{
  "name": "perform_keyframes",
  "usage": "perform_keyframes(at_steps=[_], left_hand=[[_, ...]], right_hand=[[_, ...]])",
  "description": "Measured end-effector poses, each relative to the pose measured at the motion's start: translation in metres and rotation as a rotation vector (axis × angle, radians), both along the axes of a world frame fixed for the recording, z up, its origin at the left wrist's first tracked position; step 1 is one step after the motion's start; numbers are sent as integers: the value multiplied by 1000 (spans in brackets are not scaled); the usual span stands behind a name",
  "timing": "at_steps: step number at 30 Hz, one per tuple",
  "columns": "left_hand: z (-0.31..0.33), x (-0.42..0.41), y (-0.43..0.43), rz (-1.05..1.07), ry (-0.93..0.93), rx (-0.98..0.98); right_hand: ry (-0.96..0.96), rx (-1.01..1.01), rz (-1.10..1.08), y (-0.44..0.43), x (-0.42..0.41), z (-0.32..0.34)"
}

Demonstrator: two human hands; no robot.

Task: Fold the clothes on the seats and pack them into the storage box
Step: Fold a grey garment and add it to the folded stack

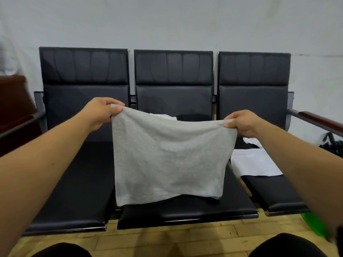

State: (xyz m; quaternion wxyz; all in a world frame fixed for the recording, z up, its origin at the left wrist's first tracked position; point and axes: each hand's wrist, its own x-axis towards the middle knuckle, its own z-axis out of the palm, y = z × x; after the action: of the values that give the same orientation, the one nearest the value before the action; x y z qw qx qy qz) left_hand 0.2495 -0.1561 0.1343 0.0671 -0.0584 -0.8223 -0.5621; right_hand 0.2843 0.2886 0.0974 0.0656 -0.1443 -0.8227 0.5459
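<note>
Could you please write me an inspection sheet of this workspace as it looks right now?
Surface: row of three black seats; the left one looks bare.
Job's things: grey garment held up over the middle seat, lower edge near the cushion; white garment lying flat on the right seat; another white piece behind the grey one. Storage box not clearly seen.
Clutter: green object on the floor at right; dark item beyond the armrest.
Grippers: left hand and right hand each pinch a top corner with the fingers.
Cables: nothing seen.
Surroundings: white wall, wooden floor.
</note>
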Motion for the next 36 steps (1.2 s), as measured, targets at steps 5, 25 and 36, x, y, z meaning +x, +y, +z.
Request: perform_keyframes(at_steps=[5, 25, 36], left_hand=[[0, -11, -9, 132, 48, -155], [-15, -3, -6, -63, 105, -186], [-103, 24, -24, -553, -629, 139]], right_hand=[[125, 122, -113, 10, -20, 8], [340, -206, 3, 30, -6, 1], [-296, -429, 394, 18, 33, -77]])
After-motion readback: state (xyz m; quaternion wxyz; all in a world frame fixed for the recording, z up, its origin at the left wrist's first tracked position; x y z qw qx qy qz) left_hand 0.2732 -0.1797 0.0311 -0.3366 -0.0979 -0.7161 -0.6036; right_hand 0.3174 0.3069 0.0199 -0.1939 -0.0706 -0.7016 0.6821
